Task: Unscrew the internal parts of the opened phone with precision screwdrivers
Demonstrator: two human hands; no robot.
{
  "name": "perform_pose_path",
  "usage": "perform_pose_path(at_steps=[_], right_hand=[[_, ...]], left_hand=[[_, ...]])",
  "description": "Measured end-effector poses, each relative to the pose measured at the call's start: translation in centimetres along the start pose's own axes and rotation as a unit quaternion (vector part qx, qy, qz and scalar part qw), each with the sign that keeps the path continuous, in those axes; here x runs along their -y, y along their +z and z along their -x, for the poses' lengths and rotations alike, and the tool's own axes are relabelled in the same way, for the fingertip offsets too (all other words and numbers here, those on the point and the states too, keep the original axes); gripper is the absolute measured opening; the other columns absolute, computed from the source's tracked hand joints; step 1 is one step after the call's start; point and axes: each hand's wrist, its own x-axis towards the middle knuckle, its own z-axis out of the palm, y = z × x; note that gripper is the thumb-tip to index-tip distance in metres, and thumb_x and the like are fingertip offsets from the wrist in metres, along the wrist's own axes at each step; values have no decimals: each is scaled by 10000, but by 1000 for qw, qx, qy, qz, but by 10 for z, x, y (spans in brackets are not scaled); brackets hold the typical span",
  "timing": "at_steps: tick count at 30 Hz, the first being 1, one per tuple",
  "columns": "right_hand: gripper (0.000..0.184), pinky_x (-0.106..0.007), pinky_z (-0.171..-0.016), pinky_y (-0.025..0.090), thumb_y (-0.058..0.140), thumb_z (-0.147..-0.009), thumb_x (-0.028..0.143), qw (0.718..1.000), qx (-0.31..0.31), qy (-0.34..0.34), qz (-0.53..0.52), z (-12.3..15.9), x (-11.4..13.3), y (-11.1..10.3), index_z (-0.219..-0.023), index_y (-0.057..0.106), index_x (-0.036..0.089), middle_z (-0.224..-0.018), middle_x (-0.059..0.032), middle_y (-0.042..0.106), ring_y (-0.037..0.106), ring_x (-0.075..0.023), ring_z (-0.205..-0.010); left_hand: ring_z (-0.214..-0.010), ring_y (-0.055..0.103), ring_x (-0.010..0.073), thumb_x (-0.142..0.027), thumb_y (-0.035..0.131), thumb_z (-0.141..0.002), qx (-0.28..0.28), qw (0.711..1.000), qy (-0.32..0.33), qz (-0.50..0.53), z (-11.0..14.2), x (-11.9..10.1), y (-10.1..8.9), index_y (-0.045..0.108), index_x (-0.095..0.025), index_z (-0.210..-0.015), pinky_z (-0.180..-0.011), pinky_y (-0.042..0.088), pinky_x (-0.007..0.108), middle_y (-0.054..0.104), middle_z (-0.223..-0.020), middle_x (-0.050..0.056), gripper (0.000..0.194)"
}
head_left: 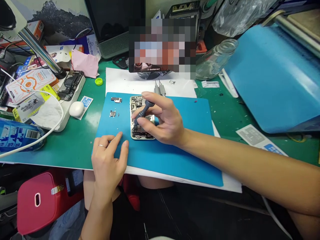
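Note:
An opened phone (142, 134), its inner parts bare, lies on the blue mat (175, 156). My right hand (166, 123) is closed on a dark grey screwdriver (144, 111), held slantwise over the phone with its lower end at the phone's inside; the exact tip is hard to make out. Part of the phone is hidden behind my right hand. My left hand (107, 155), with a ring on one finger, rests on the mat's left front edge, fingers spread and holding nothing. Beyond its fingertips lie small removed phone parts (112, 113) and another small part (116, 99).
Two grey screwdrivers (160, 88) lie behind the phone. A glass jar (216, 60) leans at the back right, near a large blue sheet (270, 76). At left are a white earbud case (76, 109), a green cap (99, 81), boxes (32, 83) and a white cable (58, 115).

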Motion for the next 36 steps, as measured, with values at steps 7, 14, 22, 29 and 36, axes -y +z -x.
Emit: perform_pose_path(at_steps=[7, 14, 22, 29, 36], right_hand=[[690, -300, -699, 661, 617, -962, 202, 999, 0, 17, -28, 2, 1, 0, -1544, 283, 363, -1169, -6, 717, 741, -149, -848], [317, -352, -728, 657, 671, -939, 214, 986, -9, 4, 163, -18, 27, -53, -1230, 631, 334, -1082, 3, 759, 748, -192, -846], [250, -411, -852, 649, 512, -997, 188, 901, 178, 38, 393, -18, -4, -131, -1106, 732, 239, -1184, -73, 755, 748, -248, -1052], [309, -490, -1026, 600, 467, -978, 183, 896, 232, 109, 361, -6, -38, -133, -1119, 741, 175, -1303, -129, 705, 686, -306, -1211], [361, -537, -1056, 565, 438, -974, 173, 894, 246, 142, 346, -11, -32, -125, -1191, 726, 172, -1460, -135, 607, 629, -324, -1301]], left_hand=[[-892, 556, 222, -318, 635, -977, 22, 1000, 0, -22, -1, 0, 2, 692, -158, -1265, -841, 455, 374, 672, -957, 73, 334], [-874, 540, 214, -346, 641, -973, 40, 999, 16, -31, -1, 2, 1, 710, -156, -1254, -807, 445, 363, 643, -954, 67, 346], [-873, 520, 207, -333, 627, -981, 104, 991, 79, -8, -3, 5, -4, 697, -203, -1310, -778, 438, 350, 613, -1005, 71, 360], [-848, 502, 201, -333, 622, -987, 112, 988, 104, -19, -6, 4, -4, 698, -202, -1310, -761, 427, 343, 599, -984, 68, 357], [-853, 516, 208, -313, 629, -982, 102, 988, 110, -27, -9, 4, -4, 707, -198, -1295, -782, 430, 348, 603, -986, 66, 342]])
